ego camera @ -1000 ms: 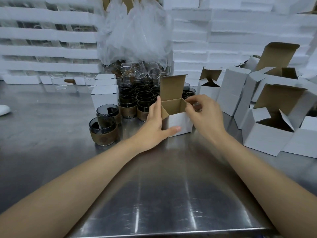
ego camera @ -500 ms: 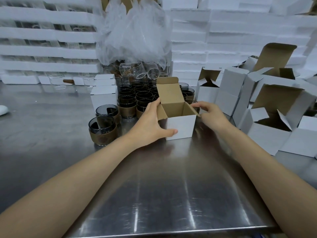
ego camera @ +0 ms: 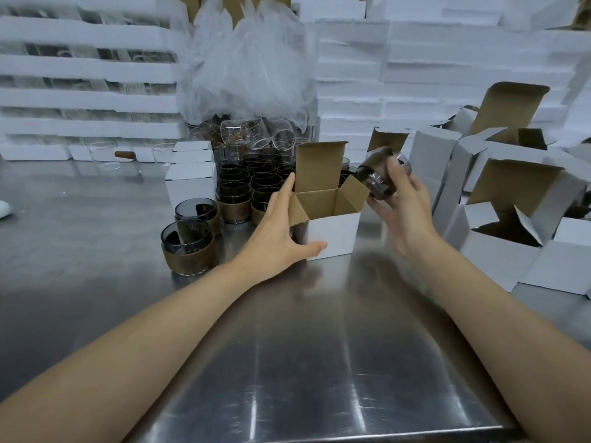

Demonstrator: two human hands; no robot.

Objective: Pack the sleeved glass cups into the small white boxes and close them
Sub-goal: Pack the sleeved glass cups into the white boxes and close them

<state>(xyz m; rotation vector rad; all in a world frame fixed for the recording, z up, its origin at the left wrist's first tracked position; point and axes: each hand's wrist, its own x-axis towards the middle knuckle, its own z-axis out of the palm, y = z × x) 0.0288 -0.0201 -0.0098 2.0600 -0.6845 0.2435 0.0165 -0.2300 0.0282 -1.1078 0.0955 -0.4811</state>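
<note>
The left hand [ego camera: 281, 233] holds the open small white box [ego camera: 329, 219] steady. The right hand [ego camera: 404, 199] grips a sleeved glass cup [ego camera: 375, 179] beside it. Next, I think, the cup must go down upright between the flaps.

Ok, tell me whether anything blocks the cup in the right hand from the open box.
Nothing visible blocks it. The right hand holds the sleeved glass cup just right of the small white box, whose mouth is open. Only its right side flap angles out toward the cup. The left hand holds the box.
</note>
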